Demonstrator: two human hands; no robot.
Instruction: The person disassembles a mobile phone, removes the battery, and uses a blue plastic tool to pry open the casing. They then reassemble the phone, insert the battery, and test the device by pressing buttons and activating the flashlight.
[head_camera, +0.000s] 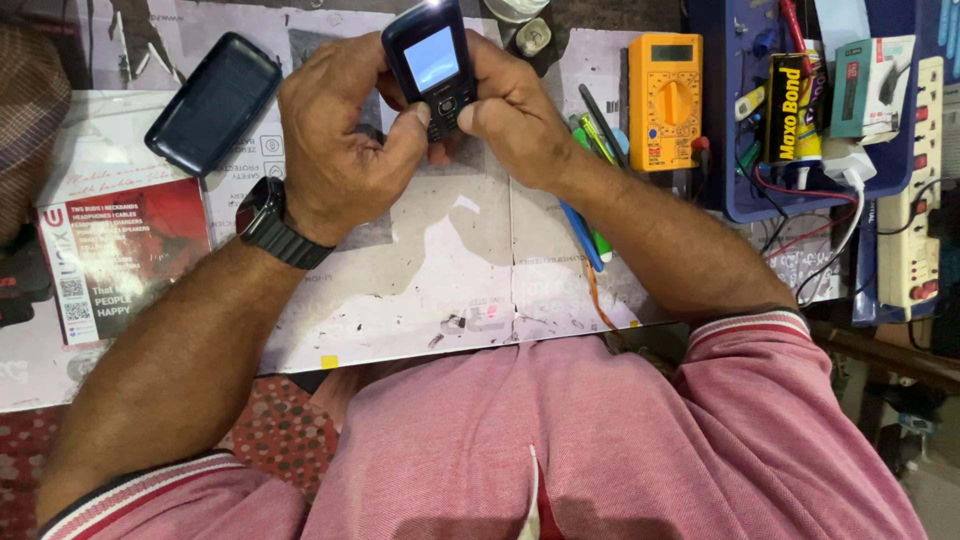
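A dark keypad phone (431, 62), its screen lit, is held above the far middle of the paper-covered workbench (420, 290), grasped from both sides by the left hand (345, 140) and the right hand (510, 115), both thumbs on the keypad. Because only the lower half is gripped, a hard thumb press may tip the phone out, dropping it toward the dark back cover (213, 103) or the yellow multimeter (665, 100) just beside
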